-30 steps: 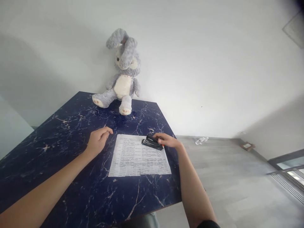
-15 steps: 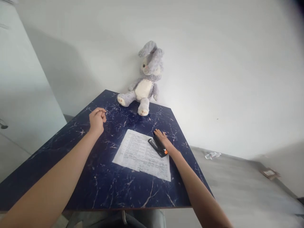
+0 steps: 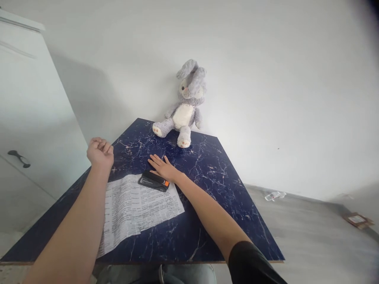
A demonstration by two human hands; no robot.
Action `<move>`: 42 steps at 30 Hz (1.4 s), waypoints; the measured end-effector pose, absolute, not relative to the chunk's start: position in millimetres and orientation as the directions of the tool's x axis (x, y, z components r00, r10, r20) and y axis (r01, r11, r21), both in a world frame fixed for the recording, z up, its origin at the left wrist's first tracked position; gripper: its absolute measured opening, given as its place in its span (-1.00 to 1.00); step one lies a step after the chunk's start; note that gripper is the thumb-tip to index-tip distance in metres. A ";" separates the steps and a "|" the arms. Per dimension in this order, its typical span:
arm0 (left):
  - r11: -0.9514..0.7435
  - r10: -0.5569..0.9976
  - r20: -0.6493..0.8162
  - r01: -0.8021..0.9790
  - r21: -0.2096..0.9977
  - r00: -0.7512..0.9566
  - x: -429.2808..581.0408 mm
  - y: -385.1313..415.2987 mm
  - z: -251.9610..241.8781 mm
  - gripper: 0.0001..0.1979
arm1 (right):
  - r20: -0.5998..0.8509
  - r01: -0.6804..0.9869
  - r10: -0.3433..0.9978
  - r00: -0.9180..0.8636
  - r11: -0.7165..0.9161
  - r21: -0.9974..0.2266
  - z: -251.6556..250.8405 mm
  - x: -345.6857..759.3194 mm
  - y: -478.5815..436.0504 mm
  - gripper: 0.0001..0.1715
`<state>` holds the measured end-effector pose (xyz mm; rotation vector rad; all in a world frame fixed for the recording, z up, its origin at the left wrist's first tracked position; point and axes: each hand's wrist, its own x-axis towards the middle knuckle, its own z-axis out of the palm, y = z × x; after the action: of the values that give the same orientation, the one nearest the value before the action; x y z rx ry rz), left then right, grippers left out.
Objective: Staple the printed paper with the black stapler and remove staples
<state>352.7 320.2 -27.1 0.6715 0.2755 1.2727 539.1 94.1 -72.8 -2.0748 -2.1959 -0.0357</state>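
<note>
- Stapler (image 3: 154,181), black with an orange end, lies on the far edge of the printed sheet (image 3: 136,207); both rest on the dark blue marbled surface (image 3: 213,177).
- Right hand (image 3: 163,167) lies flat with fingers straight, just behind the stapler and seemingly touching it; it grips nothing.
- Left hand (image 3: 100,152) is curled into an empty fist, raised near the surface's left edge, off the sheet.
- Plush rabbit (image 3: 185,106) sits at the far edge against the wall, well apart.
- Risk, as I judge it: a sideways nudge from the flat hand could push the stapler and drag the sheet askew; no hand pins the sheet down.
</note>
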 end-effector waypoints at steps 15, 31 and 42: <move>0.224 0.808 0.213 -0.620 0.752 0.550 399.9 275.7 -37.7 -0.85 | 0.099 0.972 0.968 0.232 -0.227 -0.061 -67.6 582.2 -38.4 -0.24; -0.222 0.504 0.244 -0.149 0.964 0.828 454.6 111.5 -72.1 -0.78 | 0.119 0.854 0.973 0.199 -0.112 -0.508 -6.4 593.5 -127.0 -0.63; -0.191 0.544 0.226 -0.143 0.971 0.808 456.9 114.0 -77.0 -0.80 | -0.017 0.575 1.000 0.003 -0.016 -0.818 -9.2 610.6 -129.1 -0.52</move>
<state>456.9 114.0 -77.0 1.6554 0.3201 0.6365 610.6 -129.1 -9.2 -1.6579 -1.6384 0.8697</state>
